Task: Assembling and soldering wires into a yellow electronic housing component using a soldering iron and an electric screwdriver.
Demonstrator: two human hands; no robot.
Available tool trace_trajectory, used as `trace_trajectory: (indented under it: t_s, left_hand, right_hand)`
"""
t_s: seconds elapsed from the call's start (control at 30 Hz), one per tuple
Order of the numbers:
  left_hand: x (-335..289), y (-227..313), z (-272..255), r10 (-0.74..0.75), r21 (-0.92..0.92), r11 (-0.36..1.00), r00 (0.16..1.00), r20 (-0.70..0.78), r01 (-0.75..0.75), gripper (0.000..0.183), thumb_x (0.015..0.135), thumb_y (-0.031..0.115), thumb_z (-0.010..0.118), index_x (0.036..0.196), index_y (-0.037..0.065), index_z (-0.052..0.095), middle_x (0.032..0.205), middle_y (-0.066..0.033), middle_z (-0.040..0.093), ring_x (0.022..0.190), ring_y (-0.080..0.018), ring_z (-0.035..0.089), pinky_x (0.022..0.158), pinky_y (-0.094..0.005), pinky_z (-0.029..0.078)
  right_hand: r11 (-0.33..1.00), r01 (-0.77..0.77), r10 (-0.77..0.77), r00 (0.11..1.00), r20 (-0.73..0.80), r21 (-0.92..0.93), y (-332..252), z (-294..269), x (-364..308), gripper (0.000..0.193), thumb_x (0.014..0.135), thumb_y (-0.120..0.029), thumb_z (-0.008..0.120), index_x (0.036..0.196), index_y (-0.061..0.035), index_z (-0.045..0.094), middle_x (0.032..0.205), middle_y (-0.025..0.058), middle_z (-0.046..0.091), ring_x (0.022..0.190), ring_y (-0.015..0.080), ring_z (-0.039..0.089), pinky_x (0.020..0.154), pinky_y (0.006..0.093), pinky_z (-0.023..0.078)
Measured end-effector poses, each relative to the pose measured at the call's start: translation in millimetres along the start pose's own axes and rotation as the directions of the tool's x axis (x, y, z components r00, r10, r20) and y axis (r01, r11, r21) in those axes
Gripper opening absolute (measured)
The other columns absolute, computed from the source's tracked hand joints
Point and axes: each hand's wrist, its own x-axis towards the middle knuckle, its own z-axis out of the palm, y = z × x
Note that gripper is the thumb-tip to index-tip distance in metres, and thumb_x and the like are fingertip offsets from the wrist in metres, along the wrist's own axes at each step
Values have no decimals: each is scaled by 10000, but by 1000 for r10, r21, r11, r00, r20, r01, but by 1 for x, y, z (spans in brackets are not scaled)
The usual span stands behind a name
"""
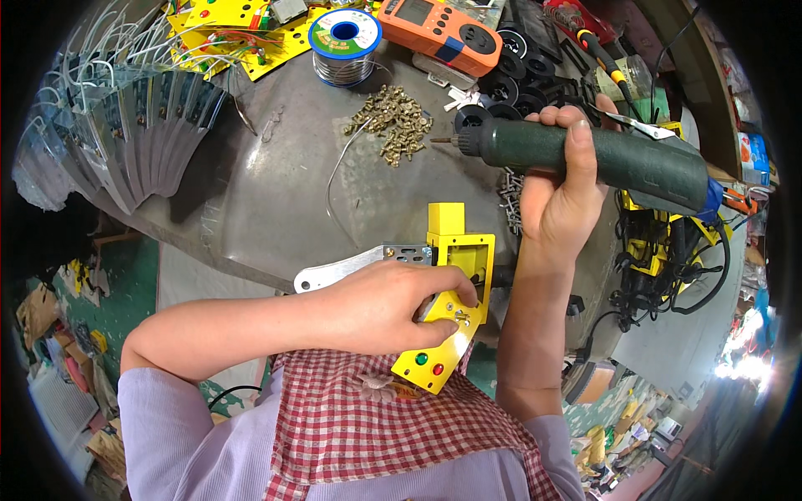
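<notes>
My right hand (558, 204) is wrapped around a dark green electric screwdriver (618, 159), held above the bench on the right. Its thin bit points left, apart from any work piece. My left hand (397, 302) pinches a yellow cover plate (428, 372) between thumb and fingers, near small brass-coloured screws on its face. A green and a red round part sit at the plate's lower end. Tilted, the plate lies against an open yellow metal housing (487, 280) at the bench's near edge. A silver metal bracket (338, 267) sticks out to the left, partly under my hand.
Brass screws (393, 121) are heaped mid-bench; silver screws (510, 204) lie under the screwdriver. Behind are a solder spool (344, 50), an orange meter (443, 33) and black round parts (510, 88). Metal panels with white wires (138, 125) stand left; black-cabled yellow parts (660, 250) right.
</notes>
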Motion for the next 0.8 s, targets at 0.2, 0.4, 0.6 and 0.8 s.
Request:
trace_trajectory:
  t_s: [0.2,0.4,0.6,0.8]
  left_hand:
    - [0,3,1,-22,11,1000,1000,3,22,350,826,197,639,1146,68,582,1096,-120,649,982,-283,646,837,-355,503]
    - [0,3,3,-27,9,1000,1000,-10,27,360,834,211,660,1156,71,578,1086,-116,651,974,-265,650,832,-342,505]
    - [0,6,4,-67,-33,997,998,-1,67,373,822,183,697,1148,52,571,1080,-96,654,969,-199,654,820,-315,523]
    - [0,10,3,-135,-38,990,990,39,137,393,820,141,697,1170,47,545,1086,-99,645,981,-166,645,839,-300,528]
  right_hand:
    - [998,-57,58,998,-33,12,3,1,-1,544,847,19,631,1320,-7,365,942,104,597,910,190,587,863,330,455]
    - [996,-71,73,997,-35,45,1,0,-4,548,842,30,634,1320,-10,369,935,100,595,909,184,585,871,324,450]
    - [1000,-4,4,1000,9,-3,-14,-14,-6,549,871,-68,644,1345,-53,367,982,107,604,950,230,561,921,444,449]
    - [997,75,-76,995,60,4,-53,-19,-16,593,834,-107,662,1341,-28,367,955,113,598,911,238,566,909,421,439]
